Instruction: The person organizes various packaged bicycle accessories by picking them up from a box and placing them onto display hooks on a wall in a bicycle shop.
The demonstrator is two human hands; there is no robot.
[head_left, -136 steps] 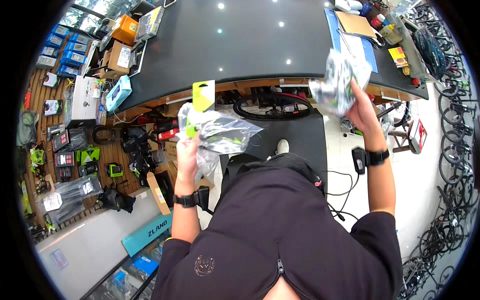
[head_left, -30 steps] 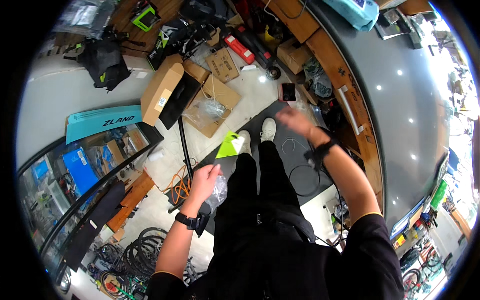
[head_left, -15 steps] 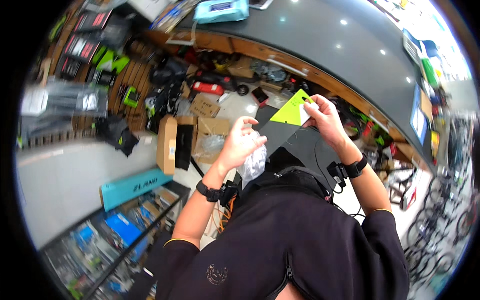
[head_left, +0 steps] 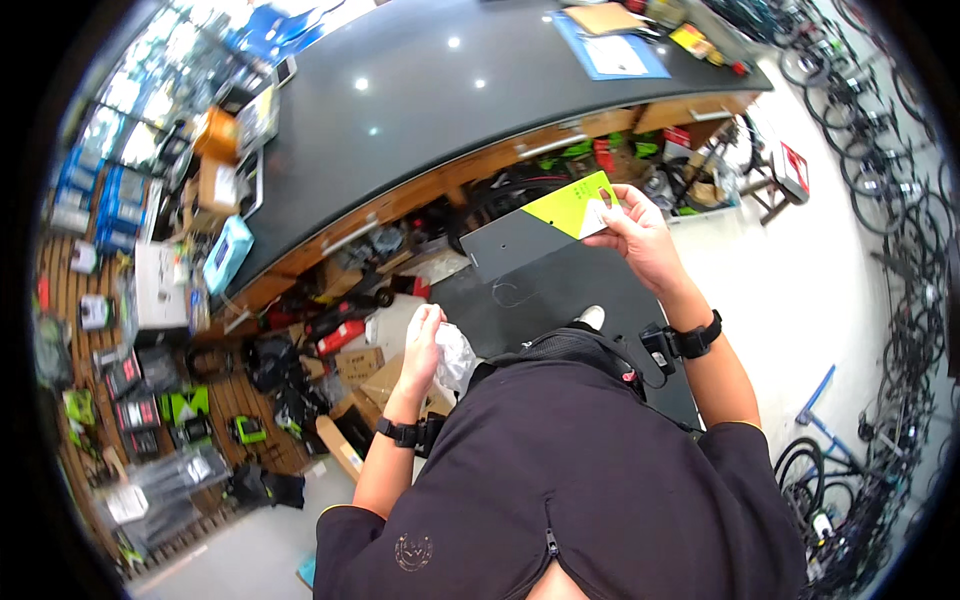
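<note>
My right hand (head_left: 642, 242) pinches a flat card (head_left: 520, 238) by its bright green end, near a slot-shaped hole. The rest of the card is dark grey and points left, above a dark mat (head_left: 560, 290) on the floor. Lower on the left, my left hand (head_left: 421, 350) is closed around a crumpled clear plastic wrapper (head_left: 456, 360), which bulges out on the side toward my body. Some of its fingers are hidden behind the hand. The two hands are well apart.
Ahead stands a long dark-topped workbench (head_left: 400, 120), with a blue folder (head_left: 610, 45) and a pack of wipes (head_left: 229, 254) on it. Cardboard boxes (head_left: 380, 385) lie at floor level to the left. A stool (head_left: 775, 180) and rows of bicycles (head_left: 850, 130) are on the right.
My view has swung to the right along the workbench. The card has turned so its grey part shows broadly. My left hand's fingers have closed more, and it is farther from the card.
</note>
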